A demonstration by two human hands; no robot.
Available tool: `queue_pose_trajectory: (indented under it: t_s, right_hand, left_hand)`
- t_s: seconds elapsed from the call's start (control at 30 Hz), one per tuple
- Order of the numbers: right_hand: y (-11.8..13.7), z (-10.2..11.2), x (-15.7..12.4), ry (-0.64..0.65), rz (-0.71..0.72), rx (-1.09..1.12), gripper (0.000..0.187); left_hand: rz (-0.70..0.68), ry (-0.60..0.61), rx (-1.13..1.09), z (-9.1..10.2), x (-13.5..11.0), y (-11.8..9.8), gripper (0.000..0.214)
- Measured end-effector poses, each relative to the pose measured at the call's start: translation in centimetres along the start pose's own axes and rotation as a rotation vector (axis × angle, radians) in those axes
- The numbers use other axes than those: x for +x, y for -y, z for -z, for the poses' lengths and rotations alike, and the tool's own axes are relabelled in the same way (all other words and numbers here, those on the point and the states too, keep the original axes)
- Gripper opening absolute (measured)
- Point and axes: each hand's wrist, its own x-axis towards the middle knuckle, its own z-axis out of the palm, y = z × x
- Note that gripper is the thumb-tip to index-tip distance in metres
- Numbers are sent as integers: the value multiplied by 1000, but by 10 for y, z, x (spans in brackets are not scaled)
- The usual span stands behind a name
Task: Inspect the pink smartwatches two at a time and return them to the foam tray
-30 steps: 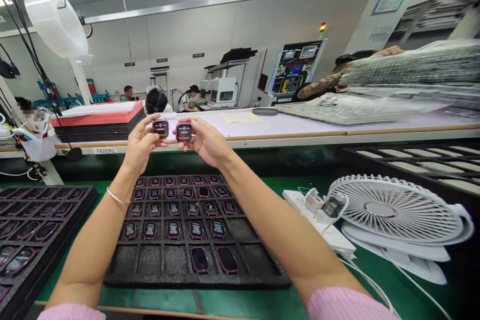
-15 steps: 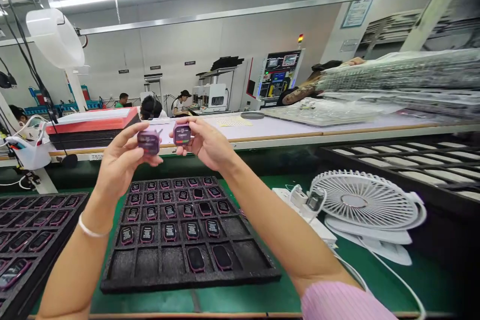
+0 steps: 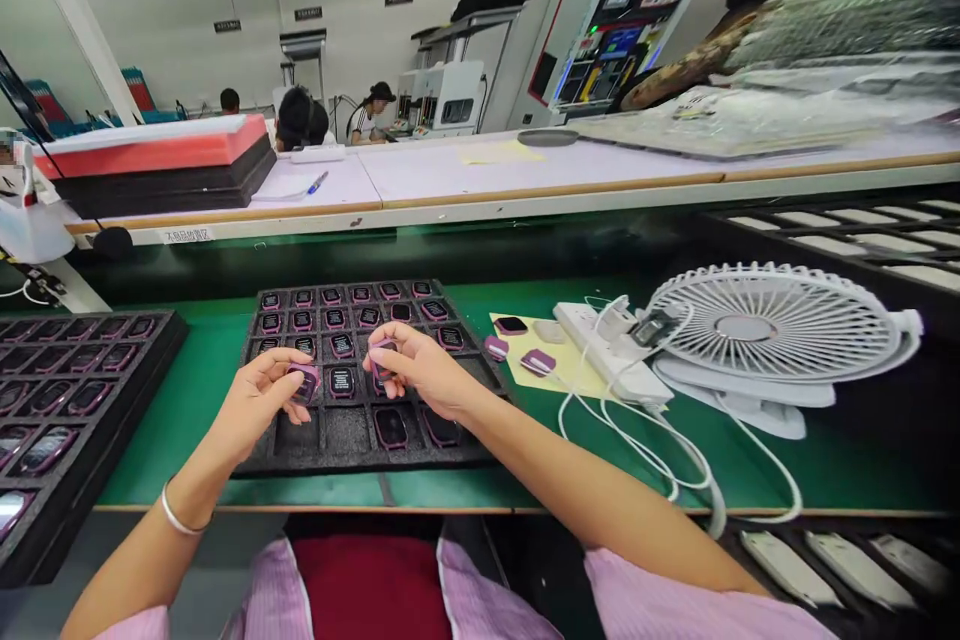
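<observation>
Both hands are over a black foam tray (image 3: 345,438) divided into compartments, many of them holding square purple-framed smartwatch bodies with small text on their screens. Pinched between thumb and fingers of my left hand (image 3: 262,398) is a purple smartwatch body (image 3: 307,384), at the tray's left side. My right hand (image 3: 420,370) grips another smartwatch body (image 3: 384,362) by its edges, above the middle columns. Its fingers partly hide that piece and the compartments under it. Two dark-screened smartwatch bodies (image 3: 391,428) lie in the front row.
A second filled foam tray (image 3: 82,490) stands at left. To the right, a yellow sheet (image 3: 551,375) carries several watch pieces beside a white power strip (image 3: 600,345), loose cables and a white fan (image 3: 750,330). A raised shelf (image 3: 450,182) runs behind; people sit beyond it.
Both hands have come down from shelf height to the tray, each still holding its smartwatch body. The view has tilted downward, bringing the yellow sheet and the bench's front edge into sight.
</observation>
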Motion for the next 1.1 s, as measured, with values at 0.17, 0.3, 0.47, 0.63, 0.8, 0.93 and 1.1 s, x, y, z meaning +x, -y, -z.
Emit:
queue_pose_trajectory:
  t_s: [0.17, 0.3, 0.47, 0.63, 0.8, 0.93, 1.1]
  right_hand:
    - [-20, 3, -16, 23, -154, 117, 32]
    - [-21, 4, -25, 96, -195, 175, 47]
    - [-22, 8, -30, 185, -166, 84, 62]
    - [-11, 53, -42, 24, -100, -228, 57]
    - [-1, 118, -59, -137, 40, -960, 50]
    - [-7, 142, -63, -101, 30, -1109, 51]
    - [-9, 142, -63, -94, 53, -1147, 64]
  left_hand:
    - [76, 7, 90, 16, -18, 19, 38]
    - [124, 42, 86, 30, -28, 29, 57]
    - [120, 47, 301, 57, -37, 45, 62]
    - [-57, 22, 817, 83, -46, 59, 52]
    - [-166, 133, 977, 95, -50, 71, 50]
    - [-227, 109, 1106, 97, -47, 64, 58]
    - [-325, 64, 1052, 35, -33, 39, 44]
